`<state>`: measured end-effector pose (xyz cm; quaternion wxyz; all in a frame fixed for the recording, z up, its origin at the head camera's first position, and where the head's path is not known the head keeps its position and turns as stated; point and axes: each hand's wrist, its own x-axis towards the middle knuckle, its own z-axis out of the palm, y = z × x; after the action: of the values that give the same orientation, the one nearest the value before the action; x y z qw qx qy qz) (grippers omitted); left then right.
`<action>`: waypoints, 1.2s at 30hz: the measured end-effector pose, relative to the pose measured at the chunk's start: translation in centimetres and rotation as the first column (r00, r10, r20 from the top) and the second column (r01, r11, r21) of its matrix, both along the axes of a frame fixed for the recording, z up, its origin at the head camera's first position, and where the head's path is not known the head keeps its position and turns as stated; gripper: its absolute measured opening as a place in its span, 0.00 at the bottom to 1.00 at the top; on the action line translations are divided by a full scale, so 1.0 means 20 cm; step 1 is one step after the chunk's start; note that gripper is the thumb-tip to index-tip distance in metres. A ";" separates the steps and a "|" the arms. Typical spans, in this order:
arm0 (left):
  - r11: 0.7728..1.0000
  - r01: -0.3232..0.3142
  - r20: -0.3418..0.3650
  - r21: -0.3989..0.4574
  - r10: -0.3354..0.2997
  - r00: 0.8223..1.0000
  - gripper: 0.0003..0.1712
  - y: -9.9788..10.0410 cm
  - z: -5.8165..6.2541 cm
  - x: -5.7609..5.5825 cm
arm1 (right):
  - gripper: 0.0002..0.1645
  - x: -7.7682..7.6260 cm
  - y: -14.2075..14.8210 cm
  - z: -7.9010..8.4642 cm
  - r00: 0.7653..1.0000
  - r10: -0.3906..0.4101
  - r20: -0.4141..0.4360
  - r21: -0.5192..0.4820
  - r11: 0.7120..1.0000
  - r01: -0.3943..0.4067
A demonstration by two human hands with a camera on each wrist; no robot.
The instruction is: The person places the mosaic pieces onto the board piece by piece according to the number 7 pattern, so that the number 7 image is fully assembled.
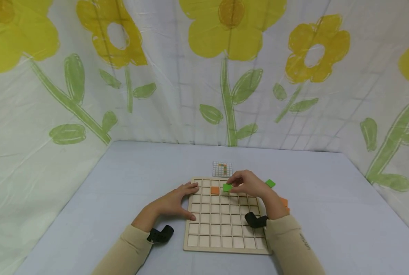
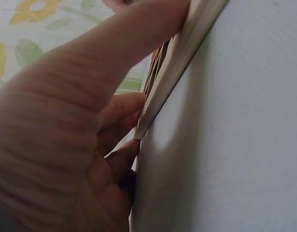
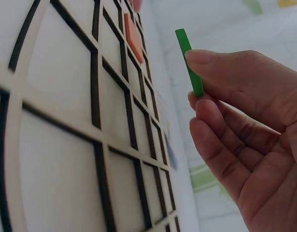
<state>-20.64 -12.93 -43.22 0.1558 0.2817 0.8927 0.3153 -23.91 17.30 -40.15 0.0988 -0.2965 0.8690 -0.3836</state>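
Note:
A pale wooden grid board (image 1: 206, 229) with square cells lies flat on the table. One orange square tile (image 1: 215, 190) sits in a cell near its far edge. Over the far rows, my right hand (image 1: 250, 184) pinches a green square tile (image 1: 227, 187) between thumb and fingers; the right wrist view shows this tile (image 3: 190, 63) edge-on, raised off the grid. My left hand (image 1: 171, 200) rests on the board's left edge, thumb and fingers spread apart. Close up, the left wrist view has its fingertips (image 2: 134, 104) touching the wooden rim (image 2: 160, 82).
Just beyond the board lies a small printed grid card (image 1: 222, 169) with coloured squares. Right of the board, partly behind the right arm, are another green tile (image 1: 270, 183) and orange tiles (image 1: 284, 201). A flower-patterned curtain (image 1: 170, 95) rises behind the table.

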 end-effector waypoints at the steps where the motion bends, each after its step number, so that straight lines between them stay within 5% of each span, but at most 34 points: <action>1: 1.000 0.000 0.001 0.000 0.000 1.000 0.54 0.00 0.00 0.00 | 0.15 -0.01 -0.01 -0.01 1.000 -0.004 0.002 -0.003 1.000 0.004; 13: 1.000 -0.021 -0.001 -0.017 0.021 1.000 0.55 0.00 0.00 0.00 | 0.15 -0.03 -0.05 -0.13 0.995 -0.053 0.085 -0.058 0.997 0.058; 36: 0.999 -0.030 -0.004 -0.019 0.030 1.000 0.55 0.00 -0.01 -0.01 | 0.16 -0.03 -0.04 -0.17 0.993 -0.061 0.099 -0.114 0.991 0.072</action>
<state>-20.78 -12.87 -43.46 0.1522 0.2674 0.9000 0.3088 -24.60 16.55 -43.56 0.1097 -0.2540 0.8488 -0.4506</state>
